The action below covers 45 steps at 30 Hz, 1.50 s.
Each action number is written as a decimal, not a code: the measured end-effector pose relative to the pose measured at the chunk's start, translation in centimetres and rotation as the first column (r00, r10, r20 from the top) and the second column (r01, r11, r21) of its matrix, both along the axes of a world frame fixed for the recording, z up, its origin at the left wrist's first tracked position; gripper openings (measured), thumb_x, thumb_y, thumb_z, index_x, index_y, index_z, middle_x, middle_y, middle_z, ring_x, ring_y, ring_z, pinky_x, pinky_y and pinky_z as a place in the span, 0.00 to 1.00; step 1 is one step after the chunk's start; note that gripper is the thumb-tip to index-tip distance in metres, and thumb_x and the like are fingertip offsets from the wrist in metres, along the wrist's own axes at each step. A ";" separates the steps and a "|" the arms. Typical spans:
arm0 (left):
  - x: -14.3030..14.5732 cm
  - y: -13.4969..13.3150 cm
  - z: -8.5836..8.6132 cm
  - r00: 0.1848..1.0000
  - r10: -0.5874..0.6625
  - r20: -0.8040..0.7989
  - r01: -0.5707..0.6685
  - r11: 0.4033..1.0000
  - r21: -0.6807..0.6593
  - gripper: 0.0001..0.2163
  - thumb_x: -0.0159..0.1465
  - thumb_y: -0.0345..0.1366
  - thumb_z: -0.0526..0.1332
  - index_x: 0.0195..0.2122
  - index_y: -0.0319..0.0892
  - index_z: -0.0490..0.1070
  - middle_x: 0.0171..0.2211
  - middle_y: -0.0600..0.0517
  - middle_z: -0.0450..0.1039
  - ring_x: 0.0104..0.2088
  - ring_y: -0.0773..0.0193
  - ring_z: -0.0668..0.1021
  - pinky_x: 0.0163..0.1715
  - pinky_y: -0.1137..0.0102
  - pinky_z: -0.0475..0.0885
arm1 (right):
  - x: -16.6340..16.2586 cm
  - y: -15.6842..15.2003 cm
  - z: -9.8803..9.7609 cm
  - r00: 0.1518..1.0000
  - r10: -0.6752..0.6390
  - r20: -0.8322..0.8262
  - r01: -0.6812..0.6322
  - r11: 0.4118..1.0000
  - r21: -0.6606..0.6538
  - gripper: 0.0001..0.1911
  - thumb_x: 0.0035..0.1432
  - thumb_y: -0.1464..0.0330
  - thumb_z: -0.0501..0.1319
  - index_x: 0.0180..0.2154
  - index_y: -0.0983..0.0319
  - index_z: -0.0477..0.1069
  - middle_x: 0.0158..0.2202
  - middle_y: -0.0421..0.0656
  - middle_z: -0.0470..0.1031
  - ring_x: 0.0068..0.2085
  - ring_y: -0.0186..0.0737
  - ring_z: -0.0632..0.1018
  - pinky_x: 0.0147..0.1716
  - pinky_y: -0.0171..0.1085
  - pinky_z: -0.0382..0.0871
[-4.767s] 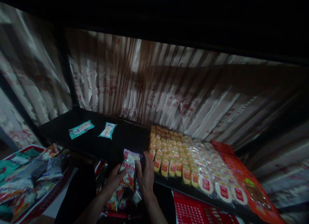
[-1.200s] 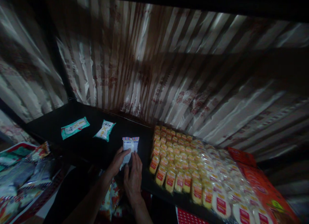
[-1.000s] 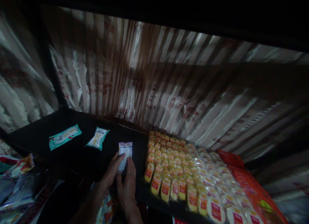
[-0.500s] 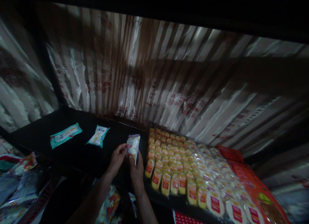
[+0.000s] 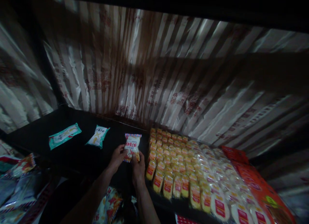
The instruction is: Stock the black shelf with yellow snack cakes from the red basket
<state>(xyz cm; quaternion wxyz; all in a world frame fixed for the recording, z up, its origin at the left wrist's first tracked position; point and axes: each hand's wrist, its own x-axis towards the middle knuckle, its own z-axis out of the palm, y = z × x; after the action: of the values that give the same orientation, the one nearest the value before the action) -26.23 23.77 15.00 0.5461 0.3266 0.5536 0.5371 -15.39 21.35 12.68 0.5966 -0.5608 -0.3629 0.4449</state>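
Observation:
A small white snack bag [image 5: 132, 143] with red lettering and striped ends is held upright between my hands, over the black shelf. My left hand [image 5: 117, 157] grips its left edge with thumb and fingers. At the lower right corner my right hand [image 5: 138, 166] closes on the same bag. To the left, a teal and white snack bag [image 5: 98, 136] lies flat on the shelf. Farther left lies a longer teal packet [image 5: 64, 136].
Right of my hands stand rows of yellow wrapped cakes [image 5: 168, 185], then pale round wrapped cakes [image 5: 219, 207] and orange packets [image 5: 256, 182]. The black shelf [image 5: 79, 163] backs onto a printed plastic curtain [image 5: 135, 73]. More snack bags [image 5: 19, 185] lie below at left.
The white snack bag has turned from edge-on to show its broad printed face. Both hands have shifted their grip on it while staying nearly in place.

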 end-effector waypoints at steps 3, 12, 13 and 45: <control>0.5 0.6 -0.4 1.000 0.025 0.002 -0.025 0.997 0.073 0.19 0.50 0.35 0.65 0.44 0.36 0.68 0.36 0.45 0.76 0.35 0.60 0.78 0.33 0.70 0.73 | -0.1 0.4 -0.1 0.978 -0.029 0.208 0.017 0.998 0.059 0.28 0.51 0.57 0.58 0.52 0.65 0.64 0.46 0.51 0.75 0.44 0.45 0.76 0.43 0.41 0.69; 1.7 2.8 -1.9 0.989 0.073 -0.129 -0.054 0.988 0.141 0.20 0.55 0.37 0.60 0.49 0.38 0.65 0.37 0.45 0.76 0.35 0.62 0.79 0.34 0.69 0.74 | -0.9 0.6 -1.2 0.600 -0.188 0.778 -0.022 0.968 0.251 0.27 0.59 0.65 0.48 0.58 0.68 0.58 0.60 0.58 0.59 0.62 0.53 0.58 0.55 0.54 0.56; 1.7 3.0 -2.0 0.985 0.080 -0.153 -0.058 0.988 0.143 0.20 0.56 0.37 0.59 0.49 0.38 0.65 0.37 0.45 0.76 0.35 0.62 0.79 0.35 0.69 0.73 | -0.9 0.6 -1.1 0.553 -0.180 0.814 -0.031 0.971 0.235 0.27 0.58 0.66 0.49 0.58 0.67 0.59 0.61 0.57 0.58 0.62 0.53 0.57 0.55 0.54 0.57; 5.3 10.6 -1.3 0.760 0.078 -0.645 0.063 0.979 0.194 0.16 0.61 0.36 0.54 0.49 0.41 0.70 0.45 0.45 0.74 0.44 0.59 0.74 0.47 0.65 0.67 | 1.4 8.0 -2.5 0.393 -0.134 0.910 -0.142 0.969 0.204 0.28 0.56 0.77 0.48 0.59 0.67 0.59 0.62 0.56 0.57 0.63 0.50 0.57 0.56 0.53 0.58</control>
<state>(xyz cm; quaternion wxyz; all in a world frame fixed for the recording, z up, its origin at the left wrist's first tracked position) -20.93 34.40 13.73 0.2821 0.5442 0.6516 0.4468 -13.98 29.36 10.15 0.3616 -0.6323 -0.6851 0.0143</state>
